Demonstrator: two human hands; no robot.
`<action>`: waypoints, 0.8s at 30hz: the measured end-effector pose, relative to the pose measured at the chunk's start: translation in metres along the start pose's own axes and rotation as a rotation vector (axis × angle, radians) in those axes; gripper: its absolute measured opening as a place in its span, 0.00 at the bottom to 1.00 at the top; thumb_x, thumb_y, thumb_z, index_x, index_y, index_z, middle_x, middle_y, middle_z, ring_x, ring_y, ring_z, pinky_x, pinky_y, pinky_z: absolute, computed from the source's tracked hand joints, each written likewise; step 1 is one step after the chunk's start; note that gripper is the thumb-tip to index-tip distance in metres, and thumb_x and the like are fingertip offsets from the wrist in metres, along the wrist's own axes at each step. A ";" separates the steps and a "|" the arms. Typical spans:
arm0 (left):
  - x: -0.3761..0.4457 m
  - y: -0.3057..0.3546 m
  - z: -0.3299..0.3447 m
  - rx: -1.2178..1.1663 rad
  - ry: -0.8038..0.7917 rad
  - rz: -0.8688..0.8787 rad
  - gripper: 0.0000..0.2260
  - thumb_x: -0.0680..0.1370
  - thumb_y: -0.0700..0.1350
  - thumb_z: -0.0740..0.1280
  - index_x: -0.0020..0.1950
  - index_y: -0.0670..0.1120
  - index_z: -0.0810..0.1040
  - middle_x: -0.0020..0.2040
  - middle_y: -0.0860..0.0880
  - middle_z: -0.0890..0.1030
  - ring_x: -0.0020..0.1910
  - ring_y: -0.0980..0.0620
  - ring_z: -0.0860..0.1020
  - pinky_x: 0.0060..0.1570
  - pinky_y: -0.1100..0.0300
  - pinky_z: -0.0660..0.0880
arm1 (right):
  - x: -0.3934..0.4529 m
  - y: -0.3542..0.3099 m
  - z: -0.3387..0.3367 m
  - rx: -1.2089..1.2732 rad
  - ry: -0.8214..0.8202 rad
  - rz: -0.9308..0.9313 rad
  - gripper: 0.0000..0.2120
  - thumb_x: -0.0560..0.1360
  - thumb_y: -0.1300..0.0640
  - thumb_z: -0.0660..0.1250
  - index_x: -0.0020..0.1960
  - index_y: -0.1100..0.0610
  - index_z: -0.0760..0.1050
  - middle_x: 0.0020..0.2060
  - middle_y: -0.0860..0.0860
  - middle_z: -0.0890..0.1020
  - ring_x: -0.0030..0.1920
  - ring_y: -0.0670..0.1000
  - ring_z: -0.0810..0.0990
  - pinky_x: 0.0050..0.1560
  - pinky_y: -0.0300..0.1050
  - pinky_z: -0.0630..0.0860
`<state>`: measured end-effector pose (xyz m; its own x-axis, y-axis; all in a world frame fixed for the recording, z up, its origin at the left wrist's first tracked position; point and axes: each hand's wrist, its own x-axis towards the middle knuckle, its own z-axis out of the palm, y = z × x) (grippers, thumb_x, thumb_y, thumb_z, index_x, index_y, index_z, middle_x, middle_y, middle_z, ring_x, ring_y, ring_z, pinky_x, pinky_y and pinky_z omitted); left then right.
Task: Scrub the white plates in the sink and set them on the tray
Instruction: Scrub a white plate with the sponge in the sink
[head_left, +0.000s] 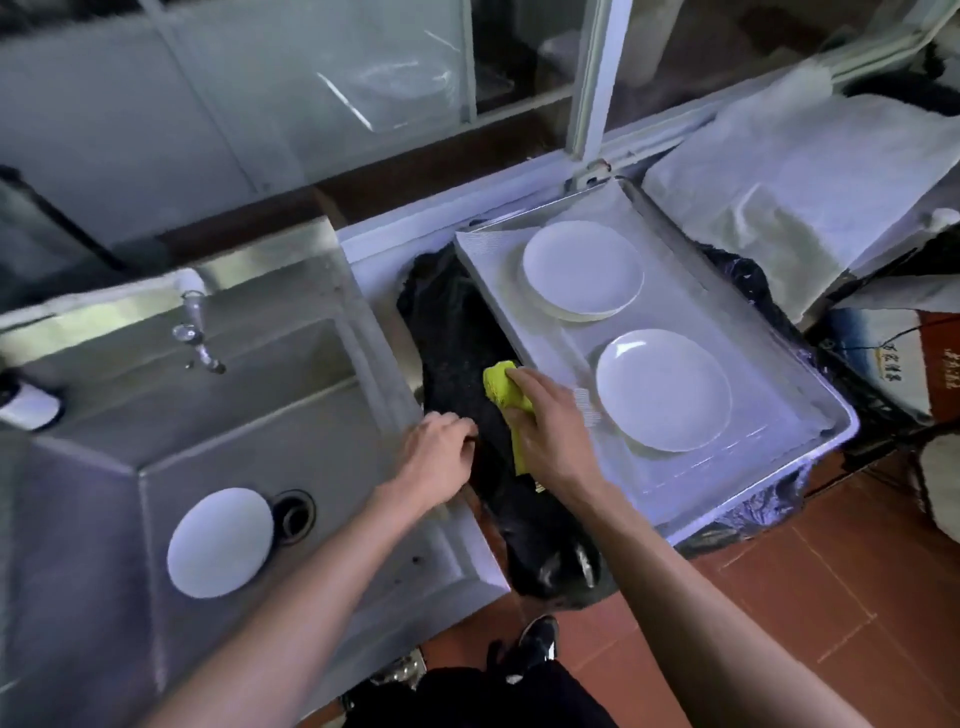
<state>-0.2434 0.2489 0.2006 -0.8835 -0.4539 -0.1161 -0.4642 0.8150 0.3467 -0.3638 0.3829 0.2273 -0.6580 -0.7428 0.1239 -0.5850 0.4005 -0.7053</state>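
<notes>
Head view: right hand (545, 436) grips crumpled yellow cloth (506, 395); round plate (221, 543) in steel sink (104, 519).

Bare sink floor (218, 415) around the lone plate (220, 542) — faucet (200, 332) overhead at 12 o'clock, drain (294, 517) at 3.

Inspector A: Both forearms bare to the frame edge; no sleeves, watch or rings seen on left hand (441, 447) or right hand (550, 436).

Inspector B: Confirmed. Dark trousers (498, 696), black shoe (537, 636) with white trim.
</notes>
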 end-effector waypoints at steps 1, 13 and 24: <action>-0.011 -0.015 -0.005 -0.027 0.021 -0.038 0.13 0.78 0.43 0.66 0.62 0.48 0.82 0.56 0.46 0.83 0.58 0.43 0.78 0.56 0.53 0.74 | 0.003 -0.012 0.013 0.002 -0.037 -0.016 0.22 0.78 0.60 0.67 0.71 0.56 0.73 0.69 0.52 0.76 0.65 0.59 0.75 0.64 0.57 0.73; -0.152 -0.224 -0.024 -0.206 0.118 -0.454 0.13 0.78 0.44 0.63 0.60 0.51 0.82 0.57 0.49 0.84 0.57 0.42 0.80 0.46 0.53 0.77 | -0.004 -0.158 0.204 -0.026 -0.385 -0.174 0.24 0.78 0.64 0.65 0.74 0.57 0.71 0.72 0.52 0.73 0.66 0.61 0.74 0.63 0.57 0.72; -0.243 -0.383 -0.007 -0.475 0.072 -0.790 0.16 0.80 0.46 0.66 0.68 0.53 0.78 0.64 0.55 0.82 0.65 0.49 0.78 0.59 0.54 0.75 | -0.030 -0.248 0.359 -0.067 -0.559 -0.175 0.22 0.79 0.63 0.65 0.73 0.58 0.72 0.70 0.53 0.75 0.64 0.60 0.75 0.65 0.53 0.72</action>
<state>0.1499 0.0443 0.1027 -0.3076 -0.8496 -0.4284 -0.8420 0.0333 0.5385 -0.0289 0.1134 0.1478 -0.2095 -0.9638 -0.1648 -0.7032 0.2657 -0.6595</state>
